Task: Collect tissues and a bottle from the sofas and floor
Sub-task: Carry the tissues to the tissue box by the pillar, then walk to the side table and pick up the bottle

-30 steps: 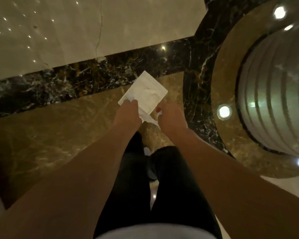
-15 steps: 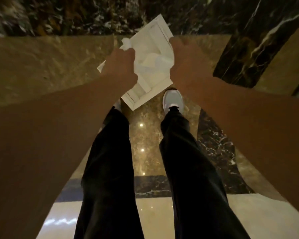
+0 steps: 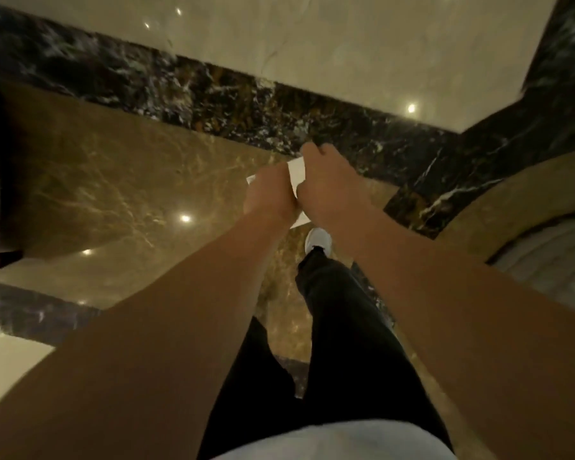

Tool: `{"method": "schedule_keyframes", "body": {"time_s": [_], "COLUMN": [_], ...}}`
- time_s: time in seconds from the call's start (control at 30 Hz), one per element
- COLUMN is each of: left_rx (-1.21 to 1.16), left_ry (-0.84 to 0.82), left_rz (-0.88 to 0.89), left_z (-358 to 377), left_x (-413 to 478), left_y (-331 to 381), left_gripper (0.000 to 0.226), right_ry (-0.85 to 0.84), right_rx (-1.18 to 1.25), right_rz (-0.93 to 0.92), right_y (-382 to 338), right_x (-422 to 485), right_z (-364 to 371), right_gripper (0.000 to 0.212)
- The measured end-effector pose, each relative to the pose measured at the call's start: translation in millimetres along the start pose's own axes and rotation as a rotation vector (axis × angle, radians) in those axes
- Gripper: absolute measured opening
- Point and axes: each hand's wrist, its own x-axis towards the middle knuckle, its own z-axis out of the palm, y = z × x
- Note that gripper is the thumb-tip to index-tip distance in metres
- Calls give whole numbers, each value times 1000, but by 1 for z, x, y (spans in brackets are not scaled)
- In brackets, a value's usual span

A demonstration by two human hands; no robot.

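Observation:
A white tissue (image 3: 296, 172) is pressed between my two hands, held out in front of me over the marble floor. My left hand (image 3: 269, 197) is closed around its left side and my right hand (image 3: 329, 187) is closed around its right side, knuckles touching. Only small white strips of the tissue show: one between the hands, a corner at the left and a bit below. No bottle and no sofa is in view.
I stand on glossy brown marble floor (image 3: 113, 180) with a black veined band (image 3: 213, 97) and cream slabs beyond. My black trouser legs and a white shoe (image 3: 317, 240) are below the hands. A curved ribbed column base (image 3: 545, 257) stands at the right.
The tissue was spread open between my hands; now both hands have come together and bunched it up, so most of it is hidden. The view has swung over the floor.

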Motion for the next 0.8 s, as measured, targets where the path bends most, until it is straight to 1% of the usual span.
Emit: {"method": "schedule_keyframes", "body": {"time_s": [0.07, 0.13, 0.17, 0.23, 0.33, 0.4, 0.43, 0.5, 0.53, 0.57, 0.67, 0.73, 0.8], "left_rx": [-66, -84, -86, -94, -180, -181, -166, -127, -137, -149, -194, -228, -235], "left_ry": [34, 71, 99, 154, 312, 377, 416, 471, 515, 544, 657, 738, 794], "left_rz": [-19, -19, -28, -66, -114, -138, -169, -258, -327, -375, -567, -679, -741], "left_z": [-32, -66, -82, -114, -158, -177, -185, -197, -204, -207, -214, -221, -228], "left_x": [-35, -74, -94, -130, -185, -221, -246, -292, -322, -341, -425, -475, -511], "left_y": [-1, -16, -30, -66, -140, -185, -220, -292, -338, -370, -473, -528, -568], "left_gripper": [26, 32, 35, 35, 28, 24, 24, 31, 35, 34, 20, 15, 13], "right_ry": [30, 42, 63, 108, 190, 226, 235, 231, 223, 199, 73, -26, -81], "right_rx": [-25, -86, -130, -197, -241, -233, -237, -238, -253, -258, -295, -313, -322], "right_rz": [-58, -104, -128, -190, -335, -406, -456, -544, -613, -646, -808, -912, -1019], "right_y": [-28, -57, -74, -119, -214, -272, -307, -369, -408, -432, -523, -583, -632], "right_x": [-18, -41, -52, -73, -101, -123, -140, -171, -190, -202, -257, -296, -327], "right_z": [-20, -36, -42, -49, -42, -33, -20, 10, 31, 46, 104, 142, 174], "right_gripper": [40, 38, 35, 30, 28, 28, 29, 31, 31, 31, 32, 36, 32]}}
